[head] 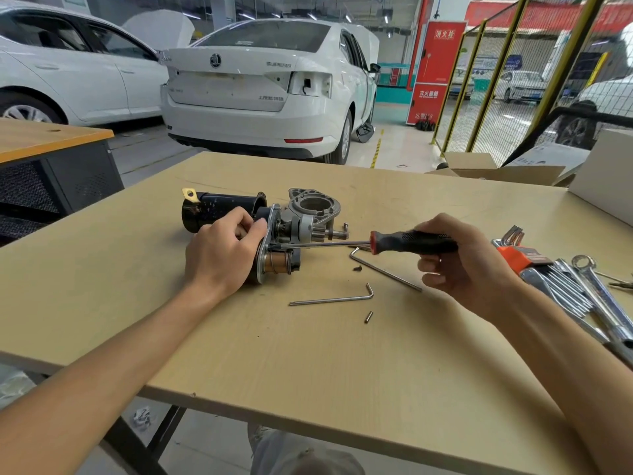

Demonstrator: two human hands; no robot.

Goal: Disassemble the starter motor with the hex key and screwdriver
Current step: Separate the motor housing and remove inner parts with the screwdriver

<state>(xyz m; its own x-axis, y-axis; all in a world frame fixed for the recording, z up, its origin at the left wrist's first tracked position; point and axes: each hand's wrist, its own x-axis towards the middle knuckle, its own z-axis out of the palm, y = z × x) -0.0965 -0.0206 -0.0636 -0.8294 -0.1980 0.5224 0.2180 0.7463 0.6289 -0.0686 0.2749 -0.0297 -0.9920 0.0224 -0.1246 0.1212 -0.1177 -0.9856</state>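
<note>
Starter motor (274,231): lies on its side at the middle of the table (308,365), black cylinder end to the left, grey cast nose housing to the right, copper winding showing at its near end.
Left hand (222,255): fingers curled over the motor's near body, gripping it.
Right hand (459,258): wrapped round the black-and-red handle of the screwdriver (404,242), held level.
Screwdriver tip: at the motor's metal end plate.
Hex keys: two loose ones on the table, one (383,267) just under the screwdriver shaft, another (337,297) nearer the person.
Small screws: one (357,268) beside the motor, one (368,316) nearer the table's front.
Tool set (548,269): hex key holder and spanners at the right edge.
</note>
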